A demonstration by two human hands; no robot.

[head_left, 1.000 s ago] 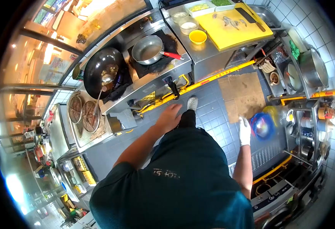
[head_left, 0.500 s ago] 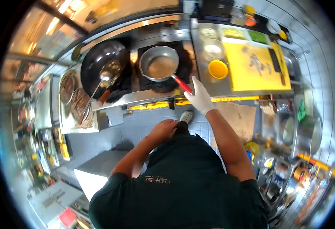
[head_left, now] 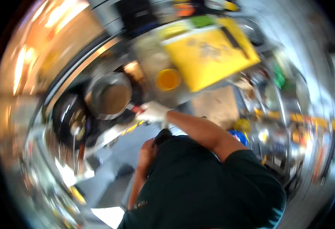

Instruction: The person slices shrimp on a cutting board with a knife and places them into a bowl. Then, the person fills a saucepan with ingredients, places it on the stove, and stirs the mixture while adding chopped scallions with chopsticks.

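Observation:
My right hand [head_left: 152, 113], in a white glove, is wrapped round the red handle of a grey saucepan [head_left: 111, 96] with brownish contents or a brownish inside. The pan is over the stove; blur hides whether it touches the burner. Close to my body and below the pan is my bare left hand [head_left: 147, 149], its fingers smeared by motion. A black wok [head_left: 66, 114] with a ladle [head_left: 75, 130] in it sits left of the pan. To the pan's right stands an orange-yellow bowl [head_left: 168, 79].
A yellow cutting board [head_left: 194, 74] bears grey pieces and a dark knife [head_left: 230, 37]. Behind it are trays of yellow and green food [head_left: 202, 21]. Brown cardboard [head_left: 215, 107] lies on the floor beside a blue basin [head_left: 239, 137]. Shelves with pots stand at the right.
My right hand has closed round the pan's handle, after being open beside it. The whole view has turned and blurred, with the board and stove shifted left.

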